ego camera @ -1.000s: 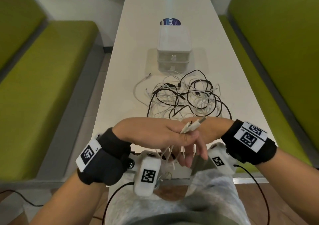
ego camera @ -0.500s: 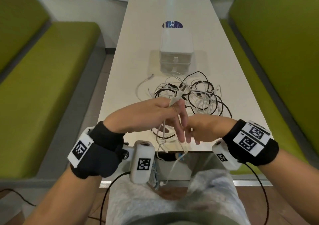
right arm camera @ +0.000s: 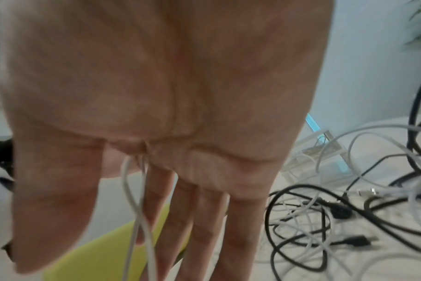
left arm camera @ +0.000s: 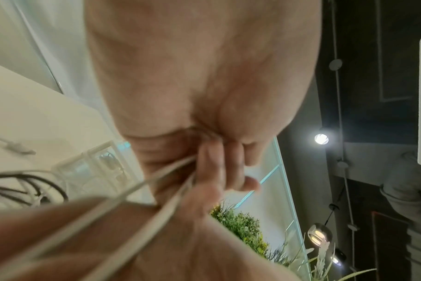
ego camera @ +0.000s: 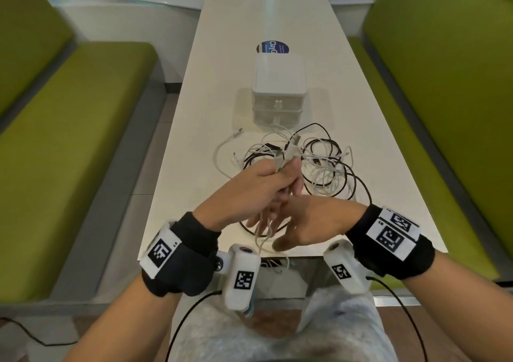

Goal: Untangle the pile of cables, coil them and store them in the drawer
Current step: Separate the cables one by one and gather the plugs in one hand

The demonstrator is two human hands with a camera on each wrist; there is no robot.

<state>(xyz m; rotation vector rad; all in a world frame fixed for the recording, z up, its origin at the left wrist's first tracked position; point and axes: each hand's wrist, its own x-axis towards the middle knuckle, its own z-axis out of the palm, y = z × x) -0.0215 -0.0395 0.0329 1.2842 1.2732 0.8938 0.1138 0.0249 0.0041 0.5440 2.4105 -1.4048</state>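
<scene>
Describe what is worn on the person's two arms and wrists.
Each wrist carries a black fabric band with a white tag bearing black square-code markers. A white boxy camera pod with its own marker hangs under each wrist, trailing a thin black cable. Forearms are bare, no sleeves.

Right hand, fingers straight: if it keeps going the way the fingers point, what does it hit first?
Probably the left hand. The right hand points its straight fingers leftward under it, along the white cable hanging from the left hand's grip. Depth between the two hands is unclear in the head view.
</scene>
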